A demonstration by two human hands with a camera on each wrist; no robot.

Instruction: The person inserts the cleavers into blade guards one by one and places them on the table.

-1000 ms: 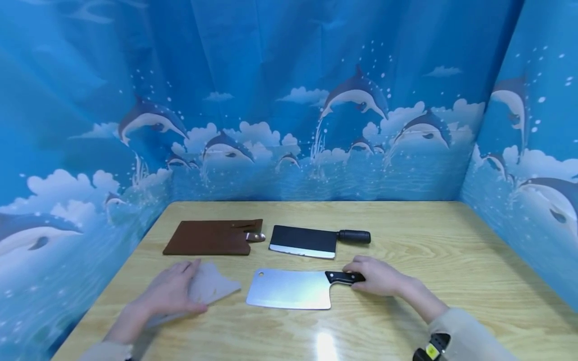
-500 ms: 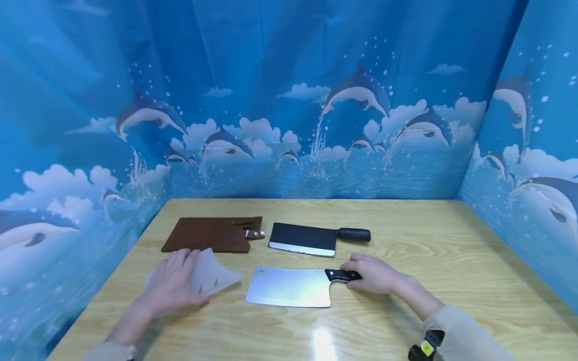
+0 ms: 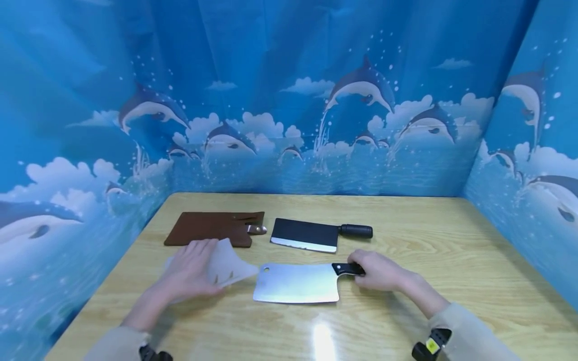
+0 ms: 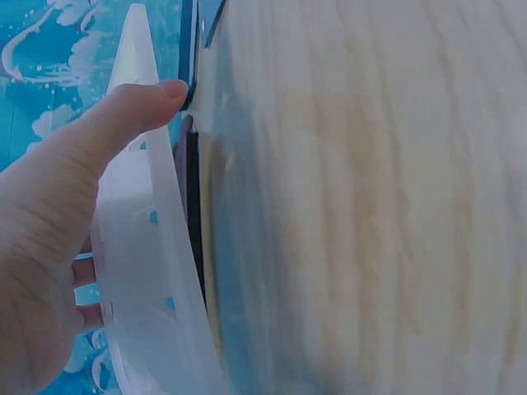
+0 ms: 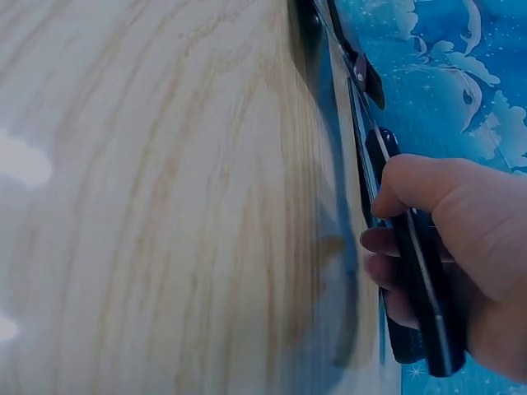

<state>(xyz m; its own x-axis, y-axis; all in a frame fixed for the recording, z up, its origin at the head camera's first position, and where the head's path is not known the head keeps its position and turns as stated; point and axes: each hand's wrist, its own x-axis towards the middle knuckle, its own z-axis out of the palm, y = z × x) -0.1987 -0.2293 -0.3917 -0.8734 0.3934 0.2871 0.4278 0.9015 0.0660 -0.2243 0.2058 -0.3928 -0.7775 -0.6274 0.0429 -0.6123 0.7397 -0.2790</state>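
Note:
In the head view my left hand point(image 3: 191, 268) holds a translucent white plastic blade sheath point(image 3: 232, 263). The left wrist view has the thumb in front of the sheath point(image 4: 136, 214) and the fingertips behind it. Its pointed right corner is right at the far left corner of a silver cleaver point(image 3: 295, 285), near the blade's hanging hole. My right hand point(image 3: 379, 271) grips that cleaver's black riveted handle point(image 3: 346, 269); in the right wrist view the thumb and fingers close round the handle point(image 5: 424, 288). The blade points left, broad side up, close over the table.
Behind the silver cleaver lies a black-bladed cleaver point(image 3: 304, 235) with a round black handle, pointing right. A brown leather sheath point(image 3: 207, 229) with a snap strap lies at the back left. The wooden table point(image 3: 424, 225) meets blue dolphin-print curtains point(image 3: 289, 100) behind and at both sides.
My left hand has moved the white sheath right and away from me, closing the gap to the silver blade. The silver cleaver has shifted slightly right in my right hand's grip.

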